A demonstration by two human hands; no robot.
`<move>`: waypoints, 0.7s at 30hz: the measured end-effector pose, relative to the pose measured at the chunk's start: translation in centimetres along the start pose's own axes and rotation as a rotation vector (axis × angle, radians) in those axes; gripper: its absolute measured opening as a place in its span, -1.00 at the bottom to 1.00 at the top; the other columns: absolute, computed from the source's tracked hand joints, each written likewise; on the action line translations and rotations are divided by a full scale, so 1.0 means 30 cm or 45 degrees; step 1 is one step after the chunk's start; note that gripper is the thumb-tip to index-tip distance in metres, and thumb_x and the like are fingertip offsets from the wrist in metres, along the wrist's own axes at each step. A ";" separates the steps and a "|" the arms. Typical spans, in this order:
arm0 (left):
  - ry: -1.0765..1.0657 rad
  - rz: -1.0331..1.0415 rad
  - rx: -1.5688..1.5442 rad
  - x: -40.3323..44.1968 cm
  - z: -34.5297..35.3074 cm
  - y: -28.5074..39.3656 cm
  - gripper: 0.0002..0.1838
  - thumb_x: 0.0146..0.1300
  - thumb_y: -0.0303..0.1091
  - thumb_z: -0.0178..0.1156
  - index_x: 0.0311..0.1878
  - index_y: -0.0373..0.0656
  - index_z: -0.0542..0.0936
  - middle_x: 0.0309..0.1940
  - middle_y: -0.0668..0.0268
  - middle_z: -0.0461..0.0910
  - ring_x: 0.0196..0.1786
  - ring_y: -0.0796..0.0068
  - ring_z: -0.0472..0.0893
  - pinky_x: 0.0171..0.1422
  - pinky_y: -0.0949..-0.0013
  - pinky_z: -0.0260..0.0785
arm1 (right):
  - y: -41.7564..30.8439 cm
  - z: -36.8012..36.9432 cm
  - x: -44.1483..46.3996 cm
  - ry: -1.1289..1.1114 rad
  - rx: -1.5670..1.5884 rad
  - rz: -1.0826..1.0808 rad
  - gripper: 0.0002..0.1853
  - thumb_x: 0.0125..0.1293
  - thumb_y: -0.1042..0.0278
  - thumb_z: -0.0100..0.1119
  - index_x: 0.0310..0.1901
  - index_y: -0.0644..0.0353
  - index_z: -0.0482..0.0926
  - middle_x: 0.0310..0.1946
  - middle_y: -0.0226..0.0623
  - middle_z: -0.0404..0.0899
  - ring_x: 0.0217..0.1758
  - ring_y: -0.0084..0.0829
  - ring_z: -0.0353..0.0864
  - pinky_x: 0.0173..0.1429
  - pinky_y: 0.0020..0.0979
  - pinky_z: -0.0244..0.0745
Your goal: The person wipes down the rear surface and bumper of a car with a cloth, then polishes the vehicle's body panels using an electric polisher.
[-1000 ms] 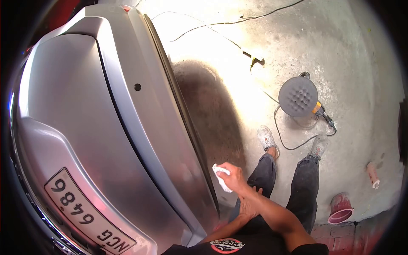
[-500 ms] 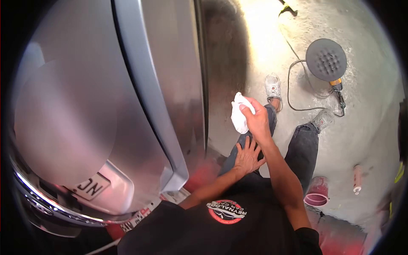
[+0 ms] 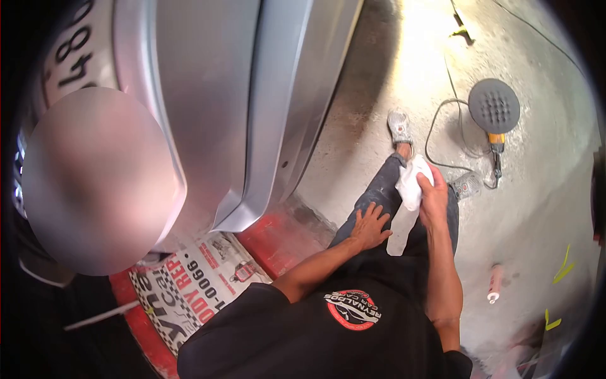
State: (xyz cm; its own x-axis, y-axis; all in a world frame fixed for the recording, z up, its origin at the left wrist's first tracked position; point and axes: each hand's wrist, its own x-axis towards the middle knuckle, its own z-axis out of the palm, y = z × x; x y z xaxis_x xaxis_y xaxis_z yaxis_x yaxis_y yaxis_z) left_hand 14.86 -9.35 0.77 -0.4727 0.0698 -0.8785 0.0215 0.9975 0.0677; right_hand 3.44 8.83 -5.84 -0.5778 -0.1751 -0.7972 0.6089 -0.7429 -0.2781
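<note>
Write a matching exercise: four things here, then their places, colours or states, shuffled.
1. Left hand
2. Right hand
3. Corded tool
4. Bottle

A. On the floor, dimpled grey pad showing
B. Pink, with a white tip
C. On a trouser leg, fingers spread
D. Holding a white cloth

Pairs: 1-C; 2-D; 3-A; 4-B

Car body-repair workshop | silver car (image 3: pixel 202 95) | banner (image 3: pixel 196 278) lettered "ODY REP" beside car | corded polisher (image 3: pixel 494 107) on concrete floor (image 3: pixel 524 215), apart from car
</note>
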 end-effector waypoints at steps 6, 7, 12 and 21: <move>-0.020 -0.121 -0.098 -0.100 -0.053 -0.049 -0.25 0.36 0.16 0.28 0.50 -0.04 0.43 0.57 -0.06 0.20 0.59 -0.21 0.17 0.59 -0.19 0.17 | -0.045 0.004 -0.050 0.049 0.028 0.068 -0.62 0.49 0.48 0.21 0.29 0.33 0.53 0.06 -0.21 0.69 0.05 -0.44 0.71 0.16 -0.38 0.63; -0.084 -0.218 -0.099 -0.122 -0.047 -0.066 -0.21 0.36 0.17 0.27 0.54 -0.02 0.37 0.57 -0.11 0.19 0.57 -0.25 0.20 0.58 -0.17 0.19 | -0.030 0.031 -0.047 0.012 0.056 0.052 -0.62 0.49 0.48 0.21 0.29 0.33 0.52 0.06 -0.21 0.69 0.05 -0.44 0.71 0.16 -0.38 0.63; -0.374 -0.385 0.010 -0.189 0.067 -0.239 -0.01 0.35 0.20 0.27 0.71 0.15 0.02 0.60 -0.24 0.06 0.49 -0.39 0.29 0.44 -0.29 0.36 | 0.116 0.209 0.009 -0.079 -0.031 -0.092 -0.58 0.47 0.48 0.23 0.32 0.33 0.52 0.11 -0.26 0.67 0.12 -0.47 0.66 0.25 -0.41 0.56; -0.235 -0.159 -0.205 -0.211 0.182 -0.559 -0.01 0.38 0.23 0.20 0.72 0.18 -0.04 0.57 -0.34 0.11 0.48 -0.46 0.29 0.51 -0.31 0.23 | 0.372 0.740 0.063 -0.112 -0.468 -0.945 -0.73 0.36 0.46 0.34 0.08 0.19 0.71 -0.09 -0.11 0.69 -0.02 -0.15 0.73 0.10 -0.27 0.59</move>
State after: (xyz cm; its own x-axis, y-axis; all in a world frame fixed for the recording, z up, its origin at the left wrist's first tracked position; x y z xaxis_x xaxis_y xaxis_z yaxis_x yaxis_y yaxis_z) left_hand 22.31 -26.45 2.61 -0.2939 -0.0377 -0.9551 -0.1742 0.9846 0.0147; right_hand -2.94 -14.15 1.44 -0.9302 0.2156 -0.2971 0.1828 -0.4298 -0.8842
